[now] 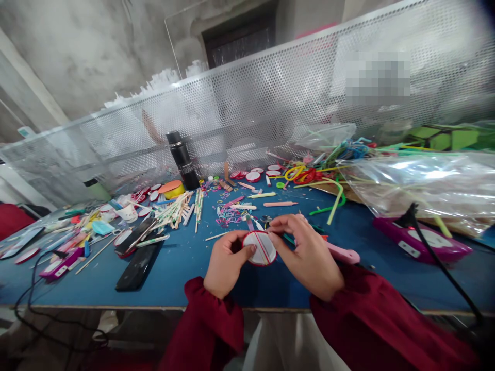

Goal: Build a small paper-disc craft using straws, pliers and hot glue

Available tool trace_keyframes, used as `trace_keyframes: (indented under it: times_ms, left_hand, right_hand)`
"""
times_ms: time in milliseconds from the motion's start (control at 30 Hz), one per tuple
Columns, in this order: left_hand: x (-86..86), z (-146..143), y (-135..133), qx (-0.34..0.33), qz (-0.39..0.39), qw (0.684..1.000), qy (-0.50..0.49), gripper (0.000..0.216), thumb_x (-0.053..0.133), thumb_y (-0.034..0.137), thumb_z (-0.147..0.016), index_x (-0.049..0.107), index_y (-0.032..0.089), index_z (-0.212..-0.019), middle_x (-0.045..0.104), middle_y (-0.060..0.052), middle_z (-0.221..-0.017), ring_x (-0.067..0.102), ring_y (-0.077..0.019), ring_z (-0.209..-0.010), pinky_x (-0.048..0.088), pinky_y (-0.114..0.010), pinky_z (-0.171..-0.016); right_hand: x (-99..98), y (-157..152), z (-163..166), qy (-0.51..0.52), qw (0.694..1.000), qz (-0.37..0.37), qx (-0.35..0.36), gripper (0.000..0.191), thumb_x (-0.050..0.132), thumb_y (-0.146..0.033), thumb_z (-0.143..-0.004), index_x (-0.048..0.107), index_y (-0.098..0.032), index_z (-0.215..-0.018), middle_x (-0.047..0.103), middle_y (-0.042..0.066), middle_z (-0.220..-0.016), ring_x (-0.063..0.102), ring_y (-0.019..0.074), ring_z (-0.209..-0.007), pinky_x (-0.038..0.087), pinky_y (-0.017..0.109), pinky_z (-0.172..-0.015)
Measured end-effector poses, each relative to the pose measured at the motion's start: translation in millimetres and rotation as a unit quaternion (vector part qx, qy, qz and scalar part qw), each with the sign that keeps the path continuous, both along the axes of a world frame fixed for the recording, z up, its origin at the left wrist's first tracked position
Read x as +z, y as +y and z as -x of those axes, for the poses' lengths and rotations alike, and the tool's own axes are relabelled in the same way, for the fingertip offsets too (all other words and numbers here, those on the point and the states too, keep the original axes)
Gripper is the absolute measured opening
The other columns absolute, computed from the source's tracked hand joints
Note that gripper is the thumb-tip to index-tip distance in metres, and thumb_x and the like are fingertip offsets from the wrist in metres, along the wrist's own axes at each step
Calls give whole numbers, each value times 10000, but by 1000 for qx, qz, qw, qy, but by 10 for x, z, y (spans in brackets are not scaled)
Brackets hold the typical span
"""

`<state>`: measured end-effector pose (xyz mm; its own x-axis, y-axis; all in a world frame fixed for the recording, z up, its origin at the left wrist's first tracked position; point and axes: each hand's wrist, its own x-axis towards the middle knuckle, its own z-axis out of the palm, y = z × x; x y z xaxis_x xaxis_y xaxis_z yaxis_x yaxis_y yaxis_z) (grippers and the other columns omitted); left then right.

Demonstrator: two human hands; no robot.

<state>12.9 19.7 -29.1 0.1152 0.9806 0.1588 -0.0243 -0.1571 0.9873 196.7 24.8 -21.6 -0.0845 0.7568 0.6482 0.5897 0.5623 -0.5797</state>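
A round white disc with a red rim (260, 249) is held over the front of the blue table, and thin reddish strips run across its face. My left hand (227, 263) grips it from the left, thumb on the white face and fingers behind the rim. At the disc's upper right edge, my right hand (303, 248) has thumb and index finger pinched together; whatever lies between them is too small to make out. Just behind the disc are a small white tube (258, 225) and loose coloured rubber bands (228, 215). Pink-handled scissors (343, 253) lie partly hidden beside my right hand.
A black phone (135, 270) and bundled wooden sticks (178, 210) lie to the left. Behind them a black spray can (183, 162) leans near the perforated metal screen (247, 103). Purple power strips (421, 242) with black cables, coloured straws (334, 201) and plastic bags occupy the right.
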Motion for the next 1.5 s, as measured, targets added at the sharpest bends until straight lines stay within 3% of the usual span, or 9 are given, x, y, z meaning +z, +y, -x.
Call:
trace_keyframes:
  times_ms: [100,267,733,967,1200,1333,1500]
  left_hand:
    - [-11,-13,9,4,-2,1000,-1,297,762,301,-756,706,137,-999,722,-45,-895,622,-150,-783,498,-260,-750]
    - [-13,-44,14,22,3,1000,-12,290,752,292,-757,702,137,-997,717,-40,-888,616,-147,-780,496,-254,-743]
    - [-19,-65,30,23,0,1000,-19,258,727,253,-765,699,148,-999,710,-27,-894,603,-136,-779,481,-242,-751]
    - [62,-62,38,27,7,999,-22,288,740,236,-732,694,136,-998,709,-23,-877,606,-131,-760,486,-240,-742]
    - [150,-74,82,36,-21,999,-27,334,750,229,-710,684,142,-1025,723,-49,-953,643,-162,-835,519,-282,-807]
    - [144,-143,32,25,-29,998,-48,366,753,218,-696,664,160,-1046,724,-49,-953,654,-172,-837,533,-289,-786]
    - [102,-190,-58,14,-30,999,-17,298,730,227,-725,683,161,-1011,722,-45,-912,642,-166,-792,522,-273,-739]
  right_hand:
    - [-8,2,-2,24,1000,18,4,89,556,-294,-907,542,-251,-984,734,32,-941,716,236,-911,498,421,-885]
    - [19,-6,14,51,998,43,2,87,572,-275,-885,538,-258,-964,731,25,-906,736,221,-846,544,345,-733]
    - [-29,37,10,53,998,36,-5,97,591,-287,-886,549,-255,-967,724,18,-915,732,208,-852,551,343,-759]
    - [22,-1,-5,62,997,49,11,131,570,-338,-920,546,-245,-1009,720,41,-962,722,211,-911,544,353,-795]
    - [120,-47,0,129,986,93,40,242,596,-399,-894,531,-234,-1058,729,66,-1011,719,228,-948,547,367,-798]
    - [62,-23,34,204,965,137,90,313,637,-414,-850,522,-226,-1073,716,84,-1003,716,234,-938,569,352,-755]
    - [-6,-36,45,225,953,174,99,293,658,-344,-813,518,-232,-1045,709,60,-937,713,224,-861,565,349,-714]
